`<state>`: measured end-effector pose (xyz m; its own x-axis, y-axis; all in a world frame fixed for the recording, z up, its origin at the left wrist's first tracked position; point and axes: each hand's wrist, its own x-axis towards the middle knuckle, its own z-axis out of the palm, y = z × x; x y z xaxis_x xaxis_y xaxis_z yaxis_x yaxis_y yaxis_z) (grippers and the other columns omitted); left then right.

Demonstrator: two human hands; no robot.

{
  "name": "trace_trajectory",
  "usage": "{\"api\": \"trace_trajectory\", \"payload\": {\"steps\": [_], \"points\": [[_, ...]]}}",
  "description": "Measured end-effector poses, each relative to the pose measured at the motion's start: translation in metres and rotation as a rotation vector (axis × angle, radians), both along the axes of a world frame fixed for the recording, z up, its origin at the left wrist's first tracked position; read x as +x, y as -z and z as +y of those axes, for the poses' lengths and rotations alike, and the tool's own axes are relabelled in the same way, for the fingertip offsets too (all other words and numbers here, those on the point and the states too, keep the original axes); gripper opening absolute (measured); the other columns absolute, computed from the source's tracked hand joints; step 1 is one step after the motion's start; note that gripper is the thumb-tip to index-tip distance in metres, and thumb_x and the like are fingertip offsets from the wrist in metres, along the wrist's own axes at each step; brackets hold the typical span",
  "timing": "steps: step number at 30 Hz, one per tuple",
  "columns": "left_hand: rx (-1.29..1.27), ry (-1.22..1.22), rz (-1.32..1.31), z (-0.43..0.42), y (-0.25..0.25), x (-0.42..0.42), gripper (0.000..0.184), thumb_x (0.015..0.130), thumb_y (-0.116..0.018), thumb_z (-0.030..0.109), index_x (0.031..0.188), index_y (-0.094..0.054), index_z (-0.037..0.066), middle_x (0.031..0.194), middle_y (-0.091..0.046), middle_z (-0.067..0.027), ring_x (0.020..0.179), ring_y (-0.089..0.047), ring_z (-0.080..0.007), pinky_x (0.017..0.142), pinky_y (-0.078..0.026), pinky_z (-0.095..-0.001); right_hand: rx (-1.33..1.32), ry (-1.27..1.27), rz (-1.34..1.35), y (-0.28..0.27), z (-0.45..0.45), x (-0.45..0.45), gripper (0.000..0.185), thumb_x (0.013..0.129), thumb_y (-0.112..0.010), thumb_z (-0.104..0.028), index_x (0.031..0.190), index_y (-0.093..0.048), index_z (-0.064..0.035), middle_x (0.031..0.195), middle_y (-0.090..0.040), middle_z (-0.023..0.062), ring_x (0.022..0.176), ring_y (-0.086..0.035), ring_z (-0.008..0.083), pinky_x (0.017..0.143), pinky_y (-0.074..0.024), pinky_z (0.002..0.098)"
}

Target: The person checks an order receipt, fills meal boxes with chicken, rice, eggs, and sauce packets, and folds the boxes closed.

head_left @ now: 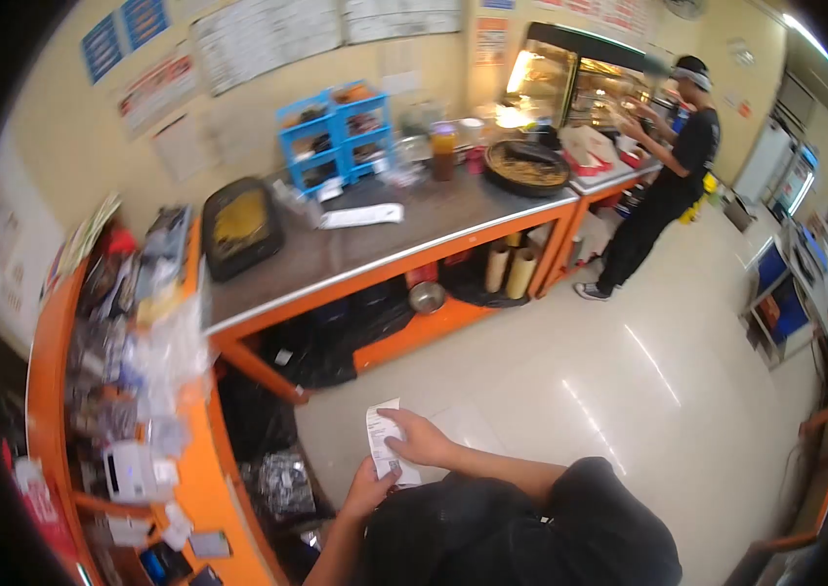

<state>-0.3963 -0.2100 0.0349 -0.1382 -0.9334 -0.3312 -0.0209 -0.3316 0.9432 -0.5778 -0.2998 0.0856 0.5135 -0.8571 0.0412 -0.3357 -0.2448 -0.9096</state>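
Note:
A white printed paper receipt [382,441] is held upright in front of my body, above the floor. My left hand [369,487] pinches its lower left edge, with the thumb on the printed side. Gripping the upper right part is my right hand [418,437], its thumb and fingers closed on the paper. Small print and a dark square code show on the receipt, too small to read. Both hands are apart from the counters.
A dark-topped counter [336,256] holds a black tray [242,227], blue racks [338,137], a paper sheet [362,215] and a round pan [527,168]. A co-worker [680,161] stands by the lit display case [575,73]. Left is an orange counter [201,469] with a small printer [137,473].

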Motion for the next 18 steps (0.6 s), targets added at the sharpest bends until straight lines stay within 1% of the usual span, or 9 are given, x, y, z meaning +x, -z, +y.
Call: {"api": "trace_trajectory", "payload": {"steps": [2, 4, 6, 8, 9, 13, 15, 17, 18], "points": [[0.083, 0.049, 0.146, -0.04, 0.016, -0.037, 0.037, 0.097, -0.069, 0.011, 0.127, -0.05, 0.002, 0.09, -0.069, -0.0077, 0.076, -0.067, -0.0135, 0.064, -0.055, -0.0295, -0.074, 0.12, -0.032, 0.004, -0.028, -0.052, 0.058, 0.086, -0.069, -0.011, 0.141, -0.054, -0.0012, 0.13, -0.062, 0.0271, 0.12, -0.06, 0.0431, 0.105, -0.0479, 0.0441], [0.228, 0.163, 0.009, -0.077, 0.006, -0.062, 0.039, 0.098, -0.068, 0.012, 0.132, -0.05, 0.003, 0.093, -0.07, -0.0089, 0.085, -0.068, -0.0147, 0.071, -0.055, -0.0296, -0.122, 0.286, -0.036, 0.015, -0.057, -0.106, 0.054, 0.086, -0.069, -0.011, 0.138, -0.058, -0.0004, 0.129, -0.063, 0.0253, 0.119, -0.062, 0.0409, 0.105, -0.0484, 0.0436], [0.05, 0.192, -0.244, -0.108, 0.049, -0.062, 0.04, 0.097, -0.069, 0.019, 0.13, -0.054, 0.002, 0.098, -0.072, -0.0142, 0.087, -0.07, -0.0212, 0.075, -0.056, -0.034, -0.069, 0.384, -0.02, 0.007, -0.075, -0.16, 0.052, 0.085, -0.069, -0.011, 0.136, -0.06, -0.0011, 0.13, -0.064, 0.024, 0.12, -0.062, 0.0399, 0.105, -0.0483, 0.0428], [-0.071, 0.112, -0.608, -0.116, 0.162, -0.02, 0.043, 0.095, -0.071, 0.028, 0.126, -0.059, 0.0, 0.101, -0.072, -0.0188, 0.089, -0.071, -0.0272, 0.08, -0.056, -0.039, 0.015, 0.538, -0.013, 0.002, -0.088, -0.207, 0.053, 0.085, -0.068, -0.011, 0.136, -0.06, -0.0025, 0.132, -0.063, 0.0242, 0.122, -0.061, 0.04, 0.106, -0.0478, 0.0425], [-0.12, 0.06, -0.716, -0.106, 0.133, -0.018, 0.046, 0.092, -0.072, 0.036, 0.121, -0.064, 0.002, 0.102, -0.072, -0.0208, 0.092, -0.072, -0.0326, 0.084, -0.056, -0.0434, -0.014, 0.599, 0.005, 0.004, -0.097, -0.228, 0.053, 0.085, -0.067, -0.007, 0.137, -0.059, -0.0047, 0.129, -0.065, 0.0214, 0.119, -0.064, 0.0339, 0.104, -0.05, 0.039], [0.158, 0.275, -1.0, -0.09, 0.156, 0.022, 0.039, 0.092, -0.068, 0.032, 0.116, -0.065, 0.002, 0.103, -0.071, -0.0216, 0.094, -0.071, -0.0336, 0.085, -0.056, -0.0456, -0.112, 0.719, -0.114, -0.006, -0.155, -0.313, 0.063, 0.084, -0.065, -0.002, 0.146, -0.052, -0.0054, 0.138, -0.061, 0.0153, 0.126, -0.059, 0.026, 0.107, -0.0457, 0.0356], [0.292, 0.409, -1.044, -0.099, 0.163, 0.02, 0.035, 0.092, -0.067, 0.03, 0.114, -0.065, 0.002, 0.104, -0.071, -0.022, 0.095, -0.071, -0.0342, 0.085, -0.055, -0.0467, -0.24, 0.733, -0.122, -0.06, -0.188, -0.345, 0.07, 0.084, -0.061, 0.003, 0.152, -0.046, -0.0051, 0.141, -0.058, 0.0156, 0.129, -0.056, 0.0229, 0.109, -0.044, 0.0347], [0.375, 0.526, -1.056, -0.12, 0.176, 0.012, 0.032, 0.092, -0.065, 0.028, 0.112, -0.065, 0.002, 0.105, -0.071, -0.0224, 0.096, -0.07, -0.0347, 0.085, -0.055, -0.0477, -0.017, 0.67, -0.533, -0.104, -0.228, -0.373, 0.076, 0.083, -0.051, 0.011, 0.157, -0.037, -0.0025, 0.15, -0.05, 0.018, 0.138, -0.051, 0.0239, 0.113, -0.0378, 0.0325], [0.401, 0.574, -1.055, -0.135, 0.183, 0.007, 0.03, 0.092, -0.064, 0.027, 0.11, -0.066, 0.003, 0.105, -0.071, -0.0226, 0.096, -0.07, -0.035, 0.086, -0.055, -0.0483, -0.046, 0.638, -0.594, -0.13, -0.246, -0.383, 0.08, 0.082, -0.048, 0.013, 0.159, -0.033, -0.0018, 0.153, -0.046, 0.0185, 0.14, -0.048, 0.024, 0.115, -0.0359, 0.0323]]}}
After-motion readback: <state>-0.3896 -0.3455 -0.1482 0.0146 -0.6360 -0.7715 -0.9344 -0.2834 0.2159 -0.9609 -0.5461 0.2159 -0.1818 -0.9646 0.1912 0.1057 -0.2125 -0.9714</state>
